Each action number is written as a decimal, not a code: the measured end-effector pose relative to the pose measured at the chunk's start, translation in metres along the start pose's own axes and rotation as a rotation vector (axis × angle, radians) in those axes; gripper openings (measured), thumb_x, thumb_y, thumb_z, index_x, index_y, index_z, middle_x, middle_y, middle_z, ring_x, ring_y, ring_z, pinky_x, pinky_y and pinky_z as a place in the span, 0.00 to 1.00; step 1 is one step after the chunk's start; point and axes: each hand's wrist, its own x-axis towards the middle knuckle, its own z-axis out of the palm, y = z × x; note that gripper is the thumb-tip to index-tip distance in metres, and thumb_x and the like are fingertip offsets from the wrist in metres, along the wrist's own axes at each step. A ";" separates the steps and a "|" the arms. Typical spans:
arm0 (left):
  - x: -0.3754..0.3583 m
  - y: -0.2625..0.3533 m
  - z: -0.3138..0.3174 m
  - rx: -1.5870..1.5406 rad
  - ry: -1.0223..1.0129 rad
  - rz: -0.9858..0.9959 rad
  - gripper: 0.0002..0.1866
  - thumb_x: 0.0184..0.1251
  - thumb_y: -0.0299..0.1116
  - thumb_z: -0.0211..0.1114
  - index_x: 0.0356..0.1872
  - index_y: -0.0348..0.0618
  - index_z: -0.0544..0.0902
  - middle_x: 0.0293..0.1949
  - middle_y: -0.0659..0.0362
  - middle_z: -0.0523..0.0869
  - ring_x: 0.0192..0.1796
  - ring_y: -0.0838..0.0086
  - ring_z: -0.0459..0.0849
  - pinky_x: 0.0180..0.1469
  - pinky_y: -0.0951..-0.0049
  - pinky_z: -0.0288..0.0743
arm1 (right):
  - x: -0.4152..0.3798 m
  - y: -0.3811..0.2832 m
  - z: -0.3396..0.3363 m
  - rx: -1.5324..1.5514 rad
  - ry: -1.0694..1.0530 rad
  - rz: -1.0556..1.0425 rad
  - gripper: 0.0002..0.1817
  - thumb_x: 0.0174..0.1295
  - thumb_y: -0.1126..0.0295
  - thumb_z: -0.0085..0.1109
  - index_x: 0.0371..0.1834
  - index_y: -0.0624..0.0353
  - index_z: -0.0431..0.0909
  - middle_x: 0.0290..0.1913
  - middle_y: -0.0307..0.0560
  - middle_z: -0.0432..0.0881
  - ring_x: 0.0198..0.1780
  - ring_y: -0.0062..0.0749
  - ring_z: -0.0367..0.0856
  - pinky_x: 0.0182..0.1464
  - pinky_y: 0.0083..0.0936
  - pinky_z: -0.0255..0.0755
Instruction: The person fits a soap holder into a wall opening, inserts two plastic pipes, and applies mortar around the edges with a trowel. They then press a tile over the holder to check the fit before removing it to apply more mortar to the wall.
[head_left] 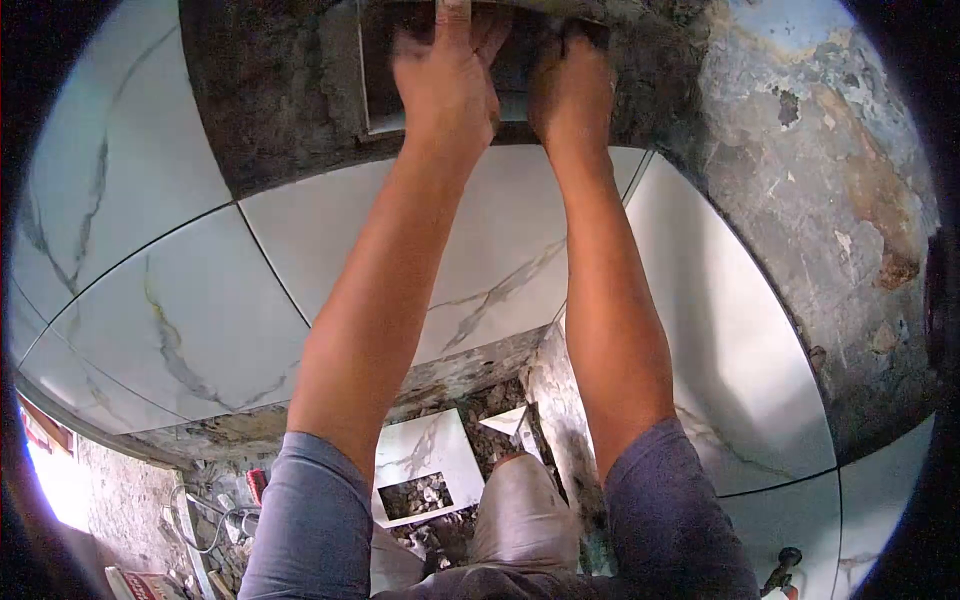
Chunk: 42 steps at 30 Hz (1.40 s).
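Observation:
At the top of the head view, my left hand [447, 88] reaches into a dark rectangular recess [378, 122] with a thin pale edge. One of its fingers points up across the upper edge; the others are spread and blurred, with no object visible in them. Close by on the right, my right hand [573, 92] is inside the same recess, its fingers curled together. A small dark thing shows at those fingertips, too blurred to make out. White marbled tiles [510, 230] lie just below the recess, under both forearms.
Bare, patchy cement [800, 170] is on the right. Below, a marbled tile with a rectangular cut-out [440, 440] lies on rubble beside a small triangular tile piece [512, 424]. A cable [205, 545] runs at lower left; a dark fitting [787, 562] shows at lower right.

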 end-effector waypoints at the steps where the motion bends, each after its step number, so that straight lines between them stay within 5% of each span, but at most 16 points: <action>1: 0.000 0.000 0.001 0.005 0.009 -0.008 0.41 0.63 0.43 0.65 0.70 0.40 0.50 0.60 0.47 0.71 0.43 0.68 0.82 0.48 0.67 0.80 | 0.000 0.001 0.001 0.000 0.027 -0.028 0.15 0.65 0.63 0.47 0.41 0.66 0.76 0.40 0.70 0.79 0.45 0.69 0.75 0.47 0.51 0.70; 2: 0.000 0.001 0.001 0.005 0.009 -0.013 0.41 0.63 0.43 0.65 0.70 0.40 0.50 0.60 0.47 0.71 0.43 0.68 0.82 0.48 0.67 0.80 | 0.001 0.002 0.002 -0.003 0.027 -0.024 0.15 0.65 0.63 0.47 0.41 0.66 0.76 0.40 0.70 0.79 0.45 0.69 0.75 0.47 0.51 0.70; 4: 0.000 0.005 0.005 -0.123 0.101 -0.125 0.45 0.60 0.37 0.68 0.69 0.34 0.46 0.60 0.44 0.69 0.63 0.53 0.70 0.67 0.55 0.65 | 0.004 0.000 0.000 -0.022 -0.058 0.013 0.14 0.53 0.79 0.53 0.44 0.69 0.74 0.39 0.70 0.80 0.45 0.66 0.78 0.49 0.51 0.72; 8: -0.012 0.011 0.018 0.033 0.221 -0.092 0.44 0.62 0.42 0.66 0.69 0.34 0.49 0.59 0.47 0.70 0.60 0.55 0.73 0.66 0.55 0.66 | 0.003 0.014 0.000 0.001 0.036 -0.099 0.14 0.63 0.65 0.50 0.41 0.67 0.76 0.39 0.70 0.79 0.45 0.66 0.77 0.48 0.50 0.71; 10: -0.002 0.006 0.001 0.054 0.022 0.021 0.22 0.66 0.35 0.62 0.56 0.37 0.66 0.50 0.50 0.77 0.51 0.56 0.80 0.56 0.55 0.78 | -0.004 0.009 -0.013 -0.108 -0.117 -0.110 0.13 0.59 0.66 0.55 0.41 0.66 0.77 0.39 0.69 0.79 0.45 0.65 0.77 0.49 0.49 0.71; 20: 0.000 0.002 -0.005 0.016 -0.043 0.013 0.26 0.66 0.39 0.63 0.57 0.38 0.64 0.49 0.48 0.78 0.47 0.56 0.83 0.44 0.63 0.82 | 0.003 0.016 -0.007 -0.072 -0.256 0.013 0.13 0.54 0.69 0.60 0.39 0.66 0.79 0.38 0.66 0.80 0.44 0.63 0.78 0.47 0.47 0.72; 26: -0.003 0.004 -0.006 0.049 0.010 -0.045 0.26 0.65 0.40 0.63 0.57 0.38 0.64 0.48 0.47 0.79 0.44 0.58 0.84 0.35 0.67 0.81 | 0.005 0.023 -0.004 -0.103 -0.193 -0.130 0.12 0.52 0.71 0.60 0.39 0.64 0.79 0.40 0.66 0.80 0.45 0.62 0.77 0.47 0.47 0.72; 29: -0.002 0.007 -0.007 0.064 0.027 -0.068 0.26 0.65 0.41 0.63 0.57 0.38 0.64 0.47 0.46 0.80 0.43 0.58 0.84 0.32 0.69 0.81 | 0.006 0.015 -0.008 -0.034 -0.272 0.046 0.14 0.50 0.72 0.62 0.41 0.64 0.79 0.40 0.66 0.80 0.46 0.62 0.77 0.48 0.47 0.72; 32: 0.003 0.008 -0.010 0.175 0.068 -0.172 0.27 0.64 0.45 0.63 0.55 0.38 0.64 0.45 0.45 0.82 0.39 0.60 0.85 0.20 0.73 0.72 | 0.000 0.007 -0.017 -0.098 -0.295 0.025 0.17 0.48 0.74 0.62 0.43 0.64 0.78 0.40 0.67 0.80 0.46 0.62 0.77 0.49 0.47 0.72; 35: 0.003 0.002 -0.011 0.196 -0.026 0.007 0.27 0.64 0.46 0.63 0.54 0.39 0.64 0.44 0.44 0.83 0.37 0.61 0.85 0.16 0.74 0.68 | -0.003 0.009 -0.014 -0.182 -0.287 0.029 0.18 0.47 0.75 0.63 0.45 0.64 0.77 0.40 0.66 0.80 0.46 0.62 0.77 0.49 0.48 0.72; 37: -0.001 0.005 -0.006 0.020 0.047 -0.090 0.36 0.60 0.41 0.69 0.61 0.36 0.59 0.52 0.51 0.74 0.52 0.60 0.78 0.61 0.54 0.72 | -0.002 0.015 -0.014 -0.115 -0.290 -0.048 0.18 0.47 0.75 0.63 0.43 0.65 0.77 0.40 0.67 0.80 0.46 0.62 0.78 0.48 0.48 0.73; 42: -0.002 0.004 -0.005 -0.008 -0.049 -0.011 0.34 0.60 0.42 0.68 0.61 0.36 0.61 0.51 0.52 0.76 0.51 0.60 0.79 0.60 0.55 0.73 | -0.002 0.020 -0.013 -0.067 -0.251 -0.099 0.15 0.46 0.76 0.62 0.40 0.67 0.77 0.38 0.68 0.80 0.45 0.62 0.78 0.46 0.48 0.74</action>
